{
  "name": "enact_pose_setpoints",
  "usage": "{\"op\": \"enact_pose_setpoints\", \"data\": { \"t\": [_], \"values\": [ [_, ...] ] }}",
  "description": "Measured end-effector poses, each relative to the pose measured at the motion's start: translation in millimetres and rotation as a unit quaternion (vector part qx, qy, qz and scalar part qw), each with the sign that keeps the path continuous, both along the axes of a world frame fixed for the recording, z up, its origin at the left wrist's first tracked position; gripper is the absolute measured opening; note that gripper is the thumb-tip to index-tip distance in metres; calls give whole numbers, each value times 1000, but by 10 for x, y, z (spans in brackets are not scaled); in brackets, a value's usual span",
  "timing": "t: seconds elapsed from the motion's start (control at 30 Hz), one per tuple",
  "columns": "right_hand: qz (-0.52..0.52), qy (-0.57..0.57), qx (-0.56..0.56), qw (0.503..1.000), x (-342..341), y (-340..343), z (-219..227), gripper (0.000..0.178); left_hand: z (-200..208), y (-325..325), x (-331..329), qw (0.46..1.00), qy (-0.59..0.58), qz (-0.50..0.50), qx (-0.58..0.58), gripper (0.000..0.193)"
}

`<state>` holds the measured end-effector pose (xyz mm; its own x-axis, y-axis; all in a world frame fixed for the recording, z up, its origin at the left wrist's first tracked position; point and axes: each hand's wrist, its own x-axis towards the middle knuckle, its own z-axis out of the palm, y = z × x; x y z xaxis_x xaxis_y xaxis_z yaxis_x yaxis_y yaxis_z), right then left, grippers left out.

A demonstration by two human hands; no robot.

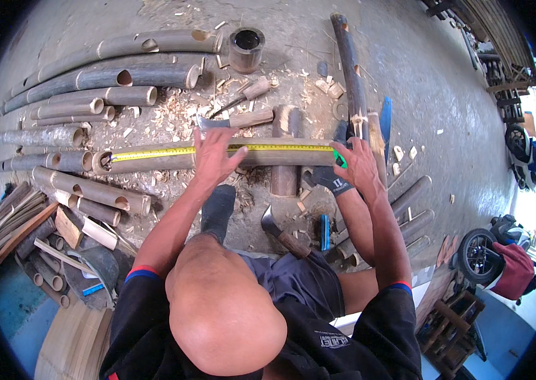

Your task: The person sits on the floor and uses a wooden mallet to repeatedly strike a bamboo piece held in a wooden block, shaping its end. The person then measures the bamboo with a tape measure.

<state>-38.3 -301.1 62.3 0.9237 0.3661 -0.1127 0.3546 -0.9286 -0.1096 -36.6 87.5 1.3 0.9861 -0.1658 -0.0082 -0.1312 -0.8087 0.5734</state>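
A bamboo pole [154, 163] lies crosswise in front of me, over a thicker upright-pointing piece of bamboo [285, 180]. The yellow blade of a tape measure [280, 147] stretches along its top, from near the left end to the green case. My right hand [360, 166] grips that case at the pole's right part. Laid over the pole and the tape, my left hand [216, 155] has its fingers stretched and its thumb out to the right. Just beyond it rest a wooden-handled blade [249, 118] and a second wooden-handled tool [246, 95].
Several notched bamboo poles [122, 77] lie at left; another long one [350, 63] stands off to the far right. A curved knife [274, 231] lies near my legs. Wood chips [166, 117] litter the concrete floor. A bamboo cup [246, 49] stands at the back; a motorbike [480, 256] is at right.
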Motion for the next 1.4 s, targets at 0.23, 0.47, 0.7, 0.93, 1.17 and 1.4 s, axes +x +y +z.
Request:
{"op": "enact_pose_setpoints", "data": {
  "t": [0.23,0.47,0.7,0.93,1.17,1.4],
  "values": [
    [-1,-7,-1,1000,-3,-27,-29,61,-116,-339,96,998,44,-32,5,56],
    [-1,-12,-11,1000,-8,-27,-57,60,-152,-438,114,997,65,-28,7,55],
    [-7,2,-16,1000,-10,-4,-22,59,-165,-445,113,997,68,-22,8,54],
    [-18,19,-9,1000,51,29,2,56,-175,-448,117,997,63,-13,53,60],
    [-9,86,41,995,316,363,-104,55,-120,-509,139,997,-19,0,76,95],
    [-26,154,91,983,729,1039,-357,56,-103,-471,124,996,-15,-2,92,110]
  ]
}}
